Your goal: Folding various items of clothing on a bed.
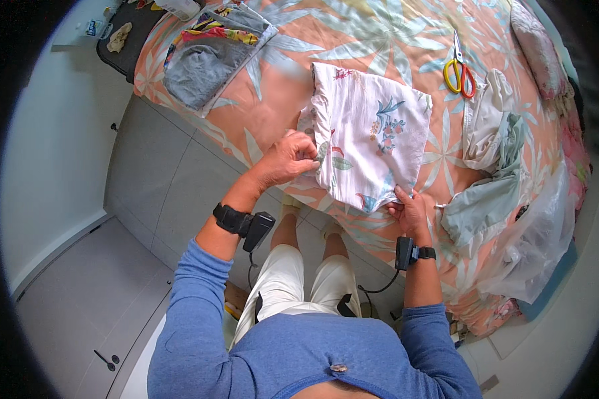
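Observation:
A pale pink floral cloth (373, 136) lies on the bed in front of me, shaped like a small bag, with a gathered hem down its left edge. My left hand (291, 157) is closed in a pinch at that hem, fingertips pressed on the fabric. At the lower right corner my right hand (409, 211) grips the cloth, thumb on top and the other fingers partly hidden beneath. Scissors (457, 72) with one yellow and one red handle rest farther off to the right, blades pointing away.
An orange bedspread (439, 123) with leaf print covers the bed. At the far left sits a grey folded cloth (199, 70). On the right are a cream cloth (482, 130), a pale green cloth (486, 199) and a clear plastic bag (536, 239). A black surface (123, 50) adjoins the bed.

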The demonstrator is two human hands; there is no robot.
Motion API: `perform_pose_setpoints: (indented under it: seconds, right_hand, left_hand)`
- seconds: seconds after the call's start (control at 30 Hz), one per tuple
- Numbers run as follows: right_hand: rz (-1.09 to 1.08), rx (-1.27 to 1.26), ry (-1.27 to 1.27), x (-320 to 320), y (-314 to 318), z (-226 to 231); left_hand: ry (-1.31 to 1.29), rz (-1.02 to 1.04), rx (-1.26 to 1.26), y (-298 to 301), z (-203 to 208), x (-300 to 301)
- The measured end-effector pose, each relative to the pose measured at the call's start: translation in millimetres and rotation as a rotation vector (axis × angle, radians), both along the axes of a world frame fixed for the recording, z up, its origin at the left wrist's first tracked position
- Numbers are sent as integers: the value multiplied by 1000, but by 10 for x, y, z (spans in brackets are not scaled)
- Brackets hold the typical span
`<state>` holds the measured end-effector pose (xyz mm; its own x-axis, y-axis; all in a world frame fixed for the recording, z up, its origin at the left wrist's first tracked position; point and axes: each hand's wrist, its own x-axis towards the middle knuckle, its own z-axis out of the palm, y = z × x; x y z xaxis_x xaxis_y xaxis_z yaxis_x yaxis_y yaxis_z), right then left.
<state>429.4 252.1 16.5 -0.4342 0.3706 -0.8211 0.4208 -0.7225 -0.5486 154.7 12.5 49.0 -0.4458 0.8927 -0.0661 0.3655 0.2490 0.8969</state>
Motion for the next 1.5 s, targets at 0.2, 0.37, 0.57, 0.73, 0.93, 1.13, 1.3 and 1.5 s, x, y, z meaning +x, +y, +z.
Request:
perform_pose_setpoints:
  seconds: [0.2,0.37,0.57,0.73,0.93,1.13,1.3,1.5]
  right_hand:
    - [1,14,-4,-4,-6,0]
    - [-4,19,-11,8,-1,-10]
    - [-5,3,-7,15,4,-25]
    - [2,-12,11,51,39,-72]
    - [134,416,-225,-174,-133,56]
    - [821,1763,-258,-818,-403,450]
    - [970,1692,-34,-1493,-508,-15]
    - [959,1800,-133,-1522,-611,-390]
  left_hand:
    - [-419,14,37,182,24,-112]
    - [-347,10,90,231,52,-205]
    - [-128,23,-39,37,96,-281]
    - [77,-35,-201,-201,117,-148]
    - [418,108,93,-118,47,283]
    - [552,7,49,214,34,660]
    - [627,-47,-1,252,21,641]
    - [480,21,-24,10,34,429]
